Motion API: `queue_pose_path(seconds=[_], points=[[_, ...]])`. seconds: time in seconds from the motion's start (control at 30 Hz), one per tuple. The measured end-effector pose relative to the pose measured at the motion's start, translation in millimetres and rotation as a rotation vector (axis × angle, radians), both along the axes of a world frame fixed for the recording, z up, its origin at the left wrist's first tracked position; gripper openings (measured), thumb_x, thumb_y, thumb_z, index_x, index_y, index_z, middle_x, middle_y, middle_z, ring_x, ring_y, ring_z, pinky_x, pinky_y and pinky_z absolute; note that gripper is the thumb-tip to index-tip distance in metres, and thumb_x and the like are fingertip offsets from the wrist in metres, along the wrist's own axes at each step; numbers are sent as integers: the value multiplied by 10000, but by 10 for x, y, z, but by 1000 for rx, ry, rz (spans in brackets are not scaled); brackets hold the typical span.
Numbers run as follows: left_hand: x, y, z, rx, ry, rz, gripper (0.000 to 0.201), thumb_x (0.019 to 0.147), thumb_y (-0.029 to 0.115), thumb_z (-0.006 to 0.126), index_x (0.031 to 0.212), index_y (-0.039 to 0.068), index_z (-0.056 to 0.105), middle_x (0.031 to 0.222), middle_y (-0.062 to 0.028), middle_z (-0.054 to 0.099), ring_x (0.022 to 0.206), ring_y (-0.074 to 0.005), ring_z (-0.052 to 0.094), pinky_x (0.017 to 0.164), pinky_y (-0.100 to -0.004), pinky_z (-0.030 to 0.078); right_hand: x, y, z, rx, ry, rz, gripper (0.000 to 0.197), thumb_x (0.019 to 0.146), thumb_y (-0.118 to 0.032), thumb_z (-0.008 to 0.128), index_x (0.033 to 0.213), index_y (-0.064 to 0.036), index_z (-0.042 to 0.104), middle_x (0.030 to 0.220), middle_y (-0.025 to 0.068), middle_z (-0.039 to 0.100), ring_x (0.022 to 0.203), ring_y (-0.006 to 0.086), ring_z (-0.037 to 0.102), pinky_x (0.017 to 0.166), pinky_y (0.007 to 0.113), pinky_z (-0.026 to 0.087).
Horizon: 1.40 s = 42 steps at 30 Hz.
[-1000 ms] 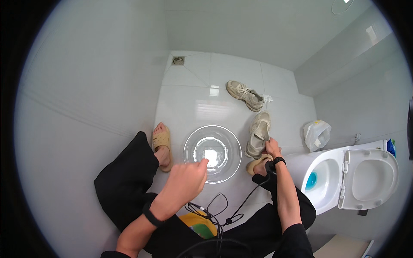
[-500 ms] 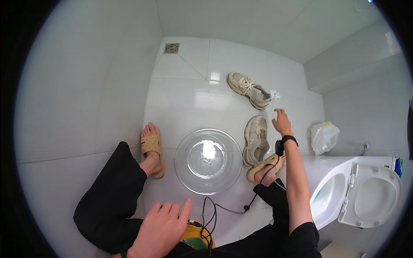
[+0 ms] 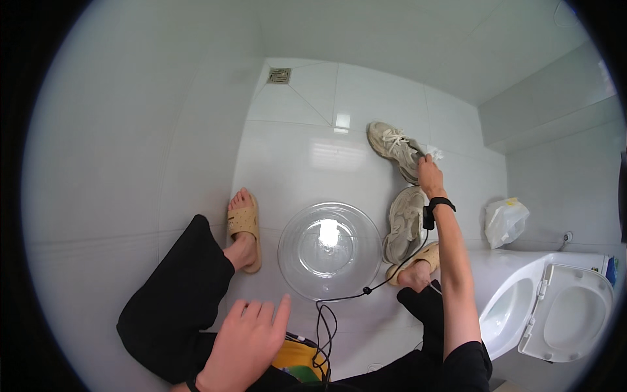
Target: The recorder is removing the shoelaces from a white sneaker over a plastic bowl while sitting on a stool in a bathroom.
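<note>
Two worn beige-grey sneakers rest to the right of the middle of the floor. My right hand (image 3: 430, 175) has reached the heel end of the farther sneaker (image 3: 394, 147), which has white laces, and its fingers close on the collar there. Just nearer lies the second sneaker (image 3: 404, 224), next to my right foot. A round, clear basin (image 3: 330, 287) stands between my feet, with bright light reflected at its bottom. Low in the picture, my left hand (image 3: 245, 340) hangs open above my lap, fingers stretched and nothing in them.
A black cable (image 3: 326, 320) runs from my right wrist past the basin to my lap. On the right are a white toilet (image 3: 509, 313) with its lid raised and a white plastic bag (image 3: 506, 222). A floor drain (image 3: 279, 76) lies at the far corner, by the walls.
My right hand has come down onto the heel of the farther sneaker and its fingers have closed there. My left hand has stayed about where it was. The whole view has shifted slightly.
</note>
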State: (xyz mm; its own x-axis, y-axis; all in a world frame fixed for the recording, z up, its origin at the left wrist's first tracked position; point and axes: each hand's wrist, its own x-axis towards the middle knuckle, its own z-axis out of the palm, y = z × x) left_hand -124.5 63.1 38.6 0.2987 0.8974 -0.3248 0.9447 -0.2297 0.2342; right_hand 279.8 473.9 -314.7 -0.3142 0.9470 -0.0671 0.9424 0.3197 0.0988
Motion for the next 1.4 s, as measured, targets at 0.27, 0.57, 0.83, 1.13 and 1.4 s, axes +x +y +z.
queue_pose_path(seconds=[0.27,0.57,0.83,1.13,1.4], points=[[-46,-178,-403,249,7,-37,180,1028,172,681,1168,60,670,828,-62,661,884,-252,694,868,-396,504,-29,-248,1825,180,130,213,121,1017,-48,628,1133,-14,611,1173,215,613,1085,476,686,886,529,596],[-101,-16,-564,281,-348,173,516,1038,278,739,1414,-34,572,940,-234,730,975,-436,715,908,-522,533,-246,-2483,4356,244,757,81,138,1080,-26,641,1211,7,670,950,43,632,781,132,609,687,295,484],[302,-223,-584,-481,-1315,-318,1413,945,564,867,1747,59,-181,1769,-296,324,1665,-413,310,1369,-508,277,-610,-5065,5047,265,1060,-197,115,1105,-117,643,1128,-7,663,930,-50,530,724,39,417,632,216,293],[175,-364,-660,-725,-2011,443,942,1071,775,475,1624,15,529,1578,-163,625,1403,-245,628,1182,-380,518,-1678,-5787,4142,-199,989,169,260,974,-106,820,1187,-9,707,1046,160,692,849,341,719,688,404,578],[62,-351,-411,-335,-1780,202,1094,1023,739,629,1711,-35,278,1545,-197,519,1440,-251,519,1215,-399,411,-1297,-4818,4506,-394,954,435,168,956,-186,868,1023,-70,768,761,40,666,636,202,674,585,314,512]])
